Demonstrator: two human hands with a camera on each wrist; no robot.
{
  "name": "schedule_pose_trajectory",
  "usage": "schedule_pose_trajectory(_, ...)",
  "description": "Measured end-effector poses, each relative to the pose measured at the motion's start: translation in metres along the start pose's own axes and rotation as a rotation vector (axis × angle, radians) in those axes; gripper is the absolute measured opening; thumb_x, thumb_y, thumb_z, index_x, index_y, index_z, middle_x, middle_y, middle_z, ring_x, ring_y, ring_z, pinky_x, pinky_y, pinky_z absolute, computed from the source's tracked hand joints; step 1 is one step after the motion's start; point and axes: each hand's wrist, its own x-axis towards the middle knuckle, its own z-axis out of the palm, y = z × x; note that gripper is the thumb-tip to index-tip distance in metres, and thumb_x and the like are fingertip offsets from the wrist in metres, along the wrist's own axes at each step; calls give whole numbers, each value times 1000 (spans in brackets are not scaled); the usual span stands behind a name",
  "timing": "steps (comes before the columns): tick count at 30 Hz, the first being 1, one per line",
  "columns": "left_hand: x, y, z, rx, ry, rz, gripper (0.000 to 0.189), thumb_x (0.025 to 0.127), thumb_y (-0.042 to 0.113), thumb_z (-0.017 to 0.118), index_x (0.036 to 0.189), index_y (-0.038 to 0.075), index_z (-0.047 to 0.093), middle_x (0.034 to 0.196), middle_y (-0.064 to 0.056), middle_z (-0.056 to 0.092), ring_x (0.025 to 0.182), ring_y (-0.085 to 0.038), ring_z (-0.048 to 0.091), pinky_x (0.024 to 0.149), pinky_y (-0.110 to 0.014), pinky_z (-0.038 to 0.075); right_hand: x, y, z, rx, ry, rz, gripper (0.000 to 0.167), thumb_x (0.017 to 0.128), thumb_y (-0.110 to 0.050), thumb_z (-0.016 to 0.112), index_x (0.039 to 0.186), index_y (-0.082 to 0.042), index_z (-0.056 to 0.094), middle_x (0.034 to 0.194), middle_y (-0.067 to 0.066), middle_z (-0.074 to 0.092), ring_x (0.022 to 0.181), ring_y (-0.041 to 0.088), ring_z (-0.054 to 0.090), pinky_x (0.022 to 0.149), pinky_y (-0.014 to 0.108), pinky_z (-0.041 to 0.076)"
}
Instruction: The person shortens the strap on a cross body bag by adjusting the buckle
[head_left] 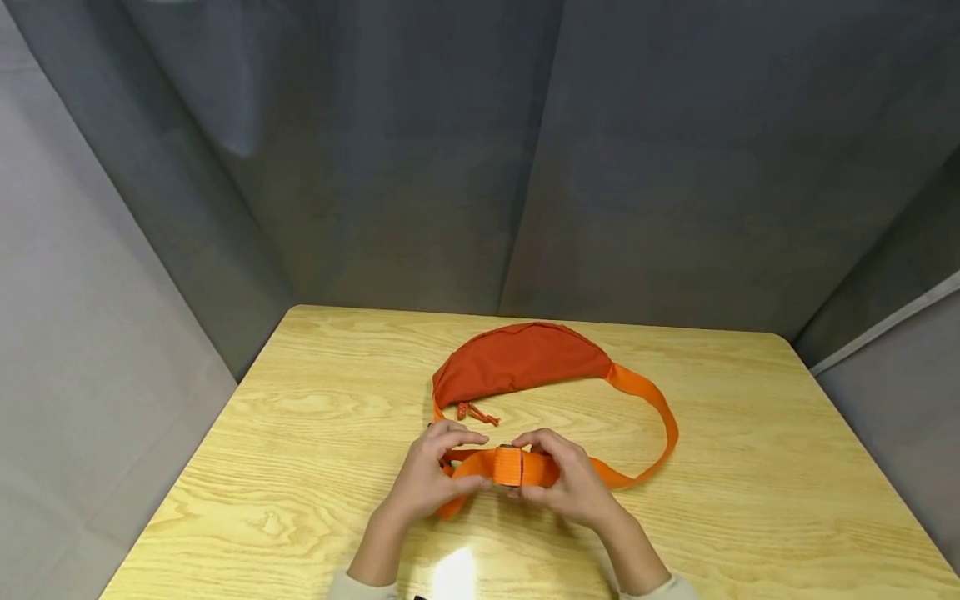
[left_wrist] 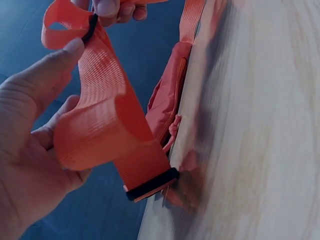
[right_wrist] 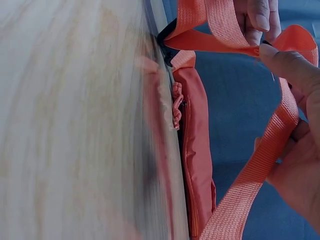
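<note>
A red-orange waist bag (head_left: 525,362) lies on the table with its orange webbing strap (head_left: 660,417) looping out to the right and back to the hands. The left hand (head_left: 429,473) holds the strap, its thumb against one edge of a black slider buckle (left_wrist: 91,27) threaded on the webbing. At the opposite edge of that slider, the right hand (head_left: 566,475) pinches with thumb and fingers, and webbing runs through its palm. A folded loop of webbing stands up at the slider. Below the left hand hangs another black strap fitting (left_wrist: 152,185).
The wooden table (head_left: 300,467) carries the bag and strap. A knotted orange zip pull (head_left: 477,412) lies in front of the bag. Grey curtains (head_left: 420,167) stand behind the table and at both sides. A small dark object (head_left: 420,597) shows at the bottom edge.
</note>
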Motion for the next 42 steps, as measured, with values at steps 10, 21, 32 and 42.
schedule_pose_trajectory(10,0,-3,2,-52,15,-103,26,75,11,79,98,13,68,88,4,60,75,-16,58,66,-30,50,8,-27,-7,28,-3,24,49,61,14,78,104,0,58,84,4,58,68,25,54,59,32,48)
schedule_pose_trajectory(21,0,5,-17,-92,-53,-83,12,84,-1,67,94,6,68,80,-3,59,70,-16,54,61,-28,48,6,-21,-9,41,-7,49,50,59,16,75,103,-1,59,80,5,59,67,26,56,60,34,49)
schedule_pose_trajectory(32,3,27,-19,-181,-201,-145,11,82,-4,63,91,-1,58,87,-10,60,79,-18,56,69,-32,48,4,-22,-11,62,-14,38,50,60,13,78,104,-1,59,82,7,61,68,26,57,61,34,50)
schedule_pose_trajectory(42,5,30,-16,-154,-168,-126,16,86,-1,64,101,0,64,82,-11,64,70,-18,58,61,-27,48,-2,4,1,70,-34,53,52,62,4,83,107,-7,58,85,3,61,70,23,58,62,33,50)
